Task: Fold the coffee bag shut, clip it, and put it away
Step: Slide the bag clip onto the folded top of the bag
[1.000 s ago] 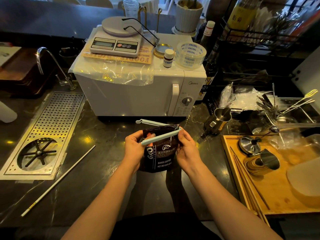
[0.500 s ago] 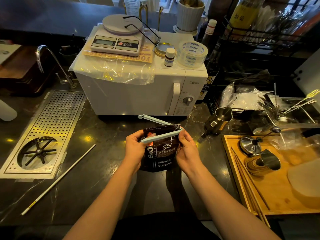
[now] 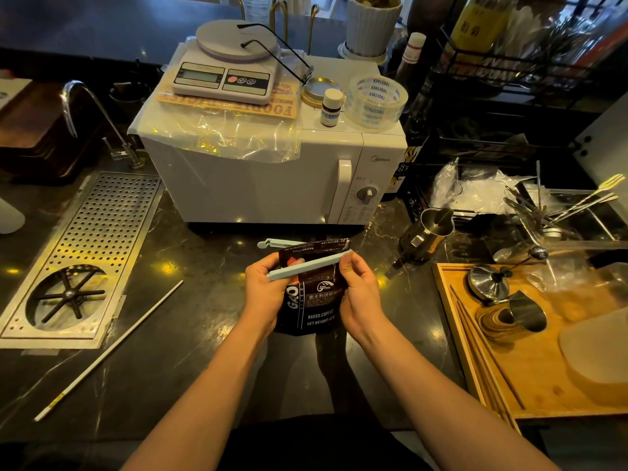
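A dark coffee bag (image 3: pixel 314 300) stands upright on the black counter, its top folded over. A pale blue bag clip (image 3: pixel 307 265) straddles the fold: its front bar lies across the bag's face and its rear bar sticks out behind to the left. The clip's two bars are still apart at the left end. My left hand (image 3: pixel 263 288) grips the bag's left side and the clip's left end. My right hand (image 3: pixel 360 290) holds the bag's right edge and pinches the clip's hinge end.
A white microwave (image 3: pixel 272 171) with a kitchen scale (image 3: pixel 224 68) on top stands right behind the bag. A steel pitcher (image 3: pixel 426 232) and a wooden tray (image 3: pixel 530 362) sit to the right, a drip grate (image 3: pixel 85 256) and a white rod (image 3: pixel 112 348) to the left.
The clip's rear bar has swung closer to the bag, narrowing the gap. Both hands and the bag stay in about the same place.
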{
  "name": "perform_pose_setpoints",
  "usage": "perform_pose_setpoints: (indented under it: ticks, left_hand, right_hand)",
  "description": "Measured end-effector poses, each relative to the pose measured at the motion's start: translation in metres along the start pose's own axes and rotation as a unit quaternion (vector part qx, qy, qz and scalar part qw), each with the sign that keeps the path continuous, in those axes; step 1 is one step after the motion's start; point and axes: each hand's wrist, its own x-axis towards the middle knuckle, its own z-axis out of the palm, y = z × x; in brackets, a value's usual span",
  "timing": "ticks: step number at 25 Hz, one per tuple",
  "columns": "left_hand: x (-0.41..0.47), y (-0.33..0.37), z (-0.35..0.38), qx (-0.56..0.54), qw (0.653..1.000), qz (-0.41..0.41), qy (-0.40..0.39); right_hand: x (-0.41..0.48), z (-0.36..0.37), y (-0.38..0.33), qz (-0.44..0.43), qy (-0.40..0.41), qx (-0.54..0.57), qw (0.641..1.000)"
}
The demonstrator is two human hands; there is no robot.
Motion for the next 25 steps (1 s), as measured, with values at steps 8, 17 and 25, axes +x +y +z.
perform_pose_setpoints:
  ticks: [8, 17, 25]
  left_hand:
    - [0.0, 0.0, 0.0, -0.004, 1.0, 0.002, 0.0]
    - [-0.002, 0.003, 0.003, 0.051, 0.997, 0.034, 0.047]
    - [0.0, 0.006, -0.014, 0.173, 0.98, 0.083, 0.044]
  right_hand:
    - [0.0, -0.001, -0.005, -0.068, -0.022, -0.139, 0.988]
    - [0.013, -0.004, -0.005, -0.109, 0.008, -0.232, 0.967]
    - [0.006, -0.002, -0.002, -0.106, -0.002, -0.2, 0.974]
